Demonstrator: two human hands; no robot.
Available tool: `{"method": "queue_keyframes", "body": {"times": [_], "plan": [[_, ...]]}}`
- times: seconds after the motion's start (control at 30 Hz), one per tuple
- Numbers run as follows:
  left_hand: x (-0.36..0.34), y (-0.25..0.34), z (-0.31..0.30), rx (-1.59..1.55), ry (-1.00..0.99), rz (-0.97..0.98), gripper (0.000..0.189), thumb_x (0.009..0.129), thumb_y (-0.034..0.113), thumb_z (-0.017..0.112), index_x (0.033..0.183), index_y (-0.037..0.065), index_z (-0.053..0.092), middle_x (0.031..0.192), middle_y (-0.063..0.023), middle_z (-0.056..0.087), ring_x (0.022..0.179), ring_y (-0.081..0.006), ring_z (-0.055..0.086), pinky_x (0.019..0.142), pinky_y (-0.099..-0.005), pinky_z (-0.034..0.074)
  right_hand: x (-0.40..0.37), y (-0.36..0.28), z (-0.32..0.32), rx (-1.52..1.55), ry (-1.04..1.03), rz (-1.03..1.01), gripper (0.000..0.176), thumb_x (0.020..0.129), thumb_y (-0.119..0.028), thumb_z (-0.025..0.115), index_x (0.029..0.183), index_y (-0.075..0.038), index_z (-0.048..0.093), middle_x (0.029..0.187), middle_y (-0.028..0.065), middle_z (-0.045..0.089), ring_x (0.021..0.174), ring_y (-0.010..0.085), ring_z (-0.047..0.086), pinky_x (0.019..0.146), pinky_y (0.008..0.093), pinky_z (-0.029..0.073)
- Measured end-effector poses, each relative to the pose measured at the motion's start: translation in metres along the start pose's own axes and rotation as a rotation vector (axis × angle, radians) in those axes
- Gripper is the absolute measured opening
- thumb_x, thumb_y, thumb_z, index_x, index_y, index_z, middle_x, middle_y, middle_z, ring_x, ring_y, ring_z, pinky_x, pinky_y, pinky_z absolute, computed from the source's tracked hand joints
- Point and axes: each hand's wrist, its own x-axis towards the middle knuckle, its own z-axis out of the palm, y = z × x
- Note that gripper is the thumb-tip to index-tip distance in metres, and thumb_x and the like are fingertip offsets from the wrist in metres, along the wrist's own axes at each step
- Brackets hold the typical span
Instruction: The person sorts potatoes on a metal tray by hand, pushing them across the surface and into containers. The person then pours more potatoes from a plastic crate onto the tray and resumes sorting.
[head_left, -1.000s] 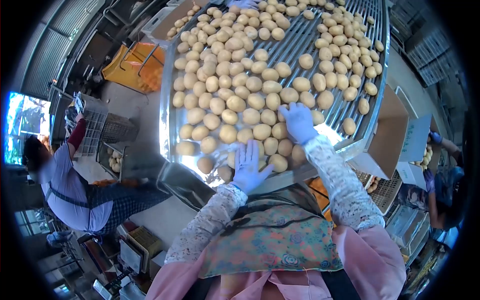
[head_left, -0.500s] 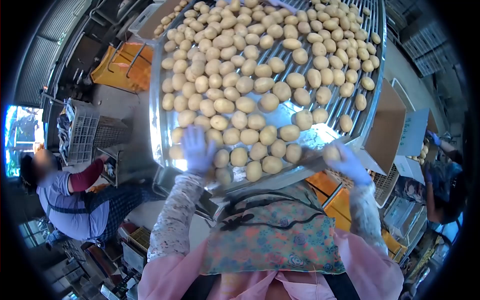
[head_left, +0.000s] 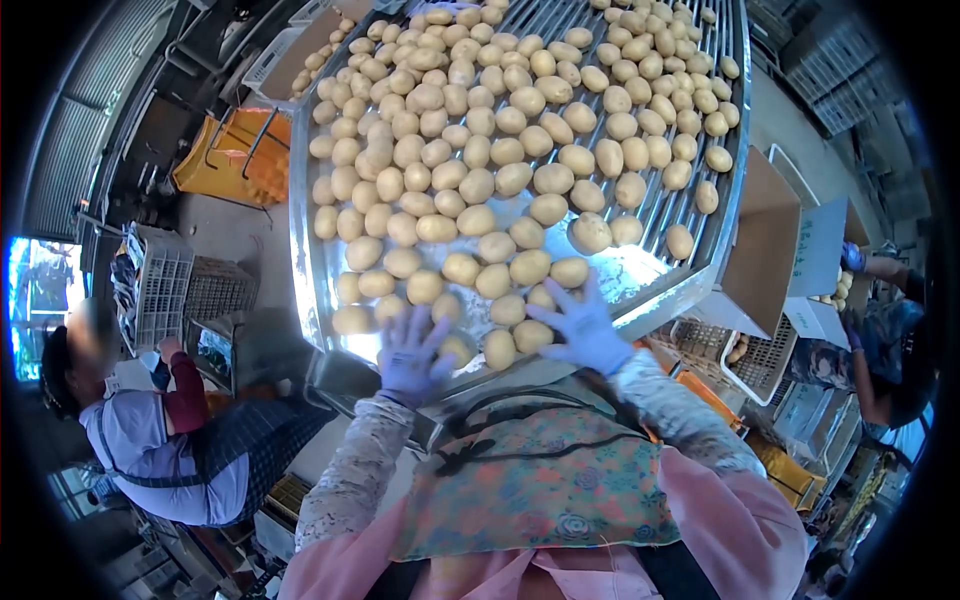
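Observation:
Many pale potatoes point(head_left: 437, 229) lie spread over a metal sorting table point(head_left: 306, 255) with a smooth front plate and a roller section behind. My left hand point(head_left: 412, 360), in a lavender glove, rests with fingers spread at the front left, touching the potatoes nearest the edge. Fingers also spread, my right hand point(head_left: 583, 327) in a matching glove is at the front right, its fingertips against potatoes at the right of the front cluster. Neither hand is wrapped round a potato.
An open cardboard box point(head_left: 765, 240) stands right of the table, above a white plastic crate point(head_left: 765, 365). At left, a person point(head_left: 180, 440) is near stacked crates point(head_left: 165, 280). Another person point(head_left: 880, 340) works at the far right. An orange sheet point(head_left: 215, 155) hangs at upper left.
My right hand has let go of a potato at the right edge and moved left to the front cluster. My left hand has shifted slightly right and nearer. The left person's arm has risen.

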Motion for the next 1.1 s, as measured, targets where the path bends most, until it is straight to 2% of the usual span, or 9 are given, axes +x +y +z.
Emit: {"method": "queue_keyframes", "body": {"times": [0.1,0.27,0.33,0.4,0.6,0.83,0.97,1.0,1.1], "plan": [[0.021,-0.022,0.025,-0.02,0.306,-0.524,0.079,0.093,0.054,0.06,0.15,0.002,0.044,0.159,-0.0237,0.035,0.145,-0.0506,0.031,0.119,-0.0643,0.021,0.032,-0.033,0.023,0.044,-0.035,-0.007,0.072,0.075,-0.053,0.078,0.142,-0.033,0.059,0.156,0.0223,0.038,0.146,0.0514,0.027,0.109,0.067,0.031],[0.062,0.053,0.006,-0.052,0.19,-0.426,0.074,0.096,0.05,0.059,0.152,0.003,0.043,0.158,-0.0287,0.035,0.146,-0.0513,0.03,0.119,-0.0633,0.021,0.043,0.018,0.012,0.289,-0.005,-0.551,0.04,0.087,-0.043,0.07,0.121,-0.021,0.07,0.136,0.0084,0.062,0.128,0.0282,0.057,0.105,0.0438,0.042],[0.05,0.046,0.001,-0.298,0.05,0.056,0.073,0.096,0.049,0.058,0.152,0.006,0.043,0.157,-0.0287,0.036,0.146,-0.0483,0.032,0.12,-0.0617,0.021,0.051,0.059,-0.025,0.301,-0.039,-0.187,0.019,0.088,-0.024,0.068,0.103,-0.013,0.069,0.119,0.0064,0.069,0.113,0.0249,0.064,0.089,0.0427,0.05],[0.043,0.002,0.002,-0.053,0.053,0.145,0.071,0.096,0.047,0.058,0.154,0.009,0.041,0.157,-0.028,0.036,0.147,-0.0453,0.032,0.121,-0.0597,0.02,0.065,0.138,-0.045,0.138,0.392,-0.083,0.035,0.085,-0.022,0.071,0.119,-0.013,0.071,0.127,0.0172,0.066,0.115,0.0374,0.063,0.1,0.0484,0.05],[0.139,0.011,0.003,0.017,0.079,-0.652,0.081,0.096,0.051,0.053,0.158,0.002,0.031,0.162,-0.0297,0.028,0.148,-0.0549,0.021,0.12,-0.0663,0.009,0.136,0.162,-0.027,-0.16,0.355,0.567,0.077,0.077,-0.068,0.07,0.146,-0.038,0.055,0.157,0.0226,0.038,0.139,0.0584,0.033,0.118,0.0597,0.027],[0.088,0.11,-0.012,-0.329,0.087,0.034,0.082,0.089,0.051,0.066,0.151,0.001,0.044,0.157,-0.0237,0.04,0.145,-0.0476,0.036,0.115,-0.0631,0.029,0.109,0.052,-0.04,-0.03,0.169,-0.087,0.051,0.078,-0.049,0.076,0.123,-0.026,0.07,0.139,0.0167,0.055,0.125,0.0425,0.052,0.106,0.0564,0.042],[0.047,0.055,-0.001,-0.355,0.112,-0.089,0.077,0.092,0.046,0.065,0.151,0.001,0.044,0.155,-0.0201,0.044,0.145,-0.0404,0.039,0.116,-0.0603,0.028,0.178,0.074,-0.054,-0.044,-0.078,-0.061,0.027,0.081,-0.022,0.076,0.107,-0.017,0.074,0.111,0.0037,0.067,0.092,0.0268,0.067,0.074,0.0427,0.053],[0.049,0.051,0.003,-0.355,0.109,-0.099,0.077,0.092,0.046,0.065,0.151,0.001,0.044,0.155,-0.0201,0.044,0.145,-0.0404,0.039,0.116,-0.0603,0.028,0.214,0.081,-0.044,-0.058,0.389,-0.398,0.025,0.085,-0.019,0.071,0.109,-0.015,0.072,0.104,0.0067,0.068,0.088,0.0267,0.067,0.069,0.0457,0.052],[0.063,0.048,0.016,-0.106,0.22,-0.407,0.08,0.092,0.05,0.062,0.153,0.002,0.042,0.158,-0.0215,0.039,0.146,-0.0411,0.036,0.118,-0.0631,0.021,0.327,0.06,-0.028,-0.019,0.231,-0.321,0.037,0.085,-0.025,0.071,0.12,-0.016,0.064,0.098,0.0075,0.07,0.085,0.0277,0.069,0.073,0.0449,0.055]]}}
